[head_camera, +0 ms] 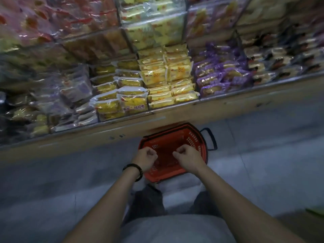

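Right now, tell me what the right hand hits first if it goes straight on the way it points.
Most likely the red basket: the right hand points forward and down over its open top, so it should reach the inside, though depth is unclear.

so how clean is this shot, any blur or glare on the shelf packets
Head view: dim overall, glare streaks on the clear wrappers upper left; head view edges smeared by motion blur, and the wide angle bows the shelf edge; sharpest are the yellow packets, red basket, left hand and right hand.
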The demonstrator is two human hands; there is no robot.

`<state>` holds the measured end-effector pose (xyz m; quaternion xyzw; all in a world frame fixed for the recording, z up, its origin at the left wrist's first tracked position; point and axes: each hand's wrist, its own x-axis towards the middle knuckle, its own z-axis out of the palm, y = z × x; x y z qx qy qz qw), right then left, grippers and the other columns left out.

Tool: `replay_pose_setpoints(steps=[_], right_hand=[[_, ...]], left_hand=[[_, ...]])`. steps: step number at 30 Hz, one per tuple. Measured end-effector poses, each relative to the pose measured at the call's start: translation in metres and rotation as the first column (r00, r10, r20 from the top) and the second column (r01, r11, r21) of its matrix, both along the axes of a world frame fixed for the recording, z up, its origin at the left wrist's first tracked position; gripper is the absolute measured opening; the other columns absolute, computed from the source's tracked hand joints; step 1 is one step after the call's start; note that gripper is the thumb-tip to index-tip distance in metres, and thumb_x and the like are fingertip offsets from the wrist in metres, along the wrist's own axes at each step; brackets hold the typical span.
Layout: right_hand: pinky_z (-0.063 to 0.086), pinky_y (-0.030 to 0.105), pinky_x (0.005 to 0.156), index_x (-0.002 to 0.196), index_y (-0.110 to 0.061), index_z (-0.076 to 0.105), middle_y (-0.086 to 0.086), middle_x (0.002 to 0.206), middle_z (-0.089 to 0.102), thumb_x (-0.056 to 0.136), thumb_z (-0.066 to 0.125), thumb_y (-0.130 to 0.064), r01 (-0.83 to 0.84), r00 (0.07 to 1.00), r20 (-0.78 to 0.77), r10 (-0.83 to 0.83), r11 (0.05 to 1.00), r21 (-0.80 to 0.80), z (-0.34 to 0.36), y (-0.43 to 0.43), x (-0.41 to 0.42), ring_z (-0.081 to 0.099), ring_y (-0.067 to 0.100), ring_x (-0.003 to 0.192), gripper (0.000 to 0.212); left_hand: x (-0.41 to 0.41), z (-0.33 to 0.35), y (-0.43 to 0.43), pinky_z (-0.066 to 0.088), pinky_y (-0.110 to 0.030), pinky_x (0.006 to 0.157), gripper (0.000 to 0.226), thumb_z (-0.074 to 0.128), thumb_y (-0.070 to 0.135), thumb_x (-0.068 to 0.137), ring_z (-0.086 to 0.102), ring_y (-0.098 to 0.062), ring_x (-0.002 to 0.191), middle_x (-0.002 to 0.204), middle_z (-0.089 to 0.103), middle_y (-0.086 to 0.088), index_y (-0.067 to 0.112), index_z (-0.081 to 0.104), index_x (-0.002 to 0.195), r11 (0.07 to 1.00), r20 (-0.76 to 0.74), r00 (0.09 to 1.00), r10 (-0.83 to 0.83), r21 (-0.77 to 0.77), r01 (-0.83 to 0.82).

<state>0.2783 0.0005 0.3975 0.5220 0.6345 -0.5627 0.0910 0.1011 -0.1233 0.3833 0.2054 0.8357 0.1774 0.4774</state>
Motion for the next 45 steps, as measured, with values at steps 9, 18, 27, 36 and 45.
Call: replay_pose_setpoints(steps=[9, 18, 27, 36, 45], right_hand=[[0.061, 0.046, 0.084, 0.087, -0.017, 0.069, 0.009, 0.094, 0.076, 0.091, 0.068, -0.044, 0.435, 0.892, 0.212, -0.398, 0.884, -0.172, -0.127, -0.079, -0.02, 0.074, 0.03, 0.09, 0.028], [0.059, 0.052, 0.095, 0.137, -0.019, 0.056, 0.014, 0.116, 0.073, 0.082, 0.063, -0.048, 0.724, 0.671, 0.472, -0.572, 0.642, -0.251, -0.349, -0.159, -0.001, 0.071, 0.035, 0.107, 0.063], [0.058, 0.043, 0.092, 0.123, -0.015, 0.06, 0.006, 0.111, 0.071, 0.102, 0.058, -0.045, 0.879, 0.477, 0.483, -0.734, 0.408, -0.247, -0.423, -0.158, -0.044, 0.068, 0.027, 0.096, 0.036], [0.047, 0.033, 0.075, 0.103, -0.018, 0.055, -0.001, 0.088, 0.064, 0.107, 0.051, -0.035, 0.942, 0.335, 0.438, -0.834, 0.283, -0.181, -0.43, -0.145, 0.001, 0.06, 0.018, 0.077, 0.018], [0.042, 0.033, 0.085, 0.118, -0.017, 0.057, 0.0, 0.095, 0.063, 0.11, 0.046, -0.037, 0.953, 0.298, 0.313, -0.902, 0.301, -0.04, -0.429, -0.052, 0.127, 0.062, 0.028, 0.096, 0.024]], left_hand=[[-0.078, -0.126, 0.02, 0.056, -0.044, 0.098, 0.027, 0.063, 0.018, 0.102, 0.064, -0.024, 0.111, 0.129, 0.059, -0.004, 0.02, 0.057, 0.128, 0.935, 0.1, 0.938, -0.331, -0.103, 0.34], [-0.125, -0.292, 0.065, 0.048, -0.036, 0.096, 0.079, 0.068, 0.048, 0.091, 0.059, -0.034, 0.126, 0.146, 0.054, 0.0, 0.026, 0.033, 0.158, 0.791, -0.057, 0.818, -0.573, -0.302, 0.533], [-0.13, -0.391, 0.074, 0.045, -0.051, 0.112, 0.08, 0.061, 0.051, 0.095, 0.049, -0.042, 0.135, 0.162, 0.028, -0.012, 0.049, 0.014, 0.16, 0.85, -0.209, 0.839, -0.502, -0.297, 0.435], [-0.123, -0.45, 0.124, 0.052, -0.052, 0.106, 0.075, 0.053, 0.062, 0.076, 0.061, -0.035, 0.125, 0.15, 0.052, -0.006, 0.063, 0.03, 0.147, 0.833, -0.152, 0.828, -0.54, -0.238, 0.5], [0.039, -0.414, 0.243, 0.018, -0.046, 0.129, 0.069, 0.034, 0.037, 0.112, 0.011, -0.032, 0.16, 0.175, -0.001, -0.007, 0.033, -0.011, 0.165, 0.596, -0.219, 0.555, -0.803, -0.323, 0.735]])
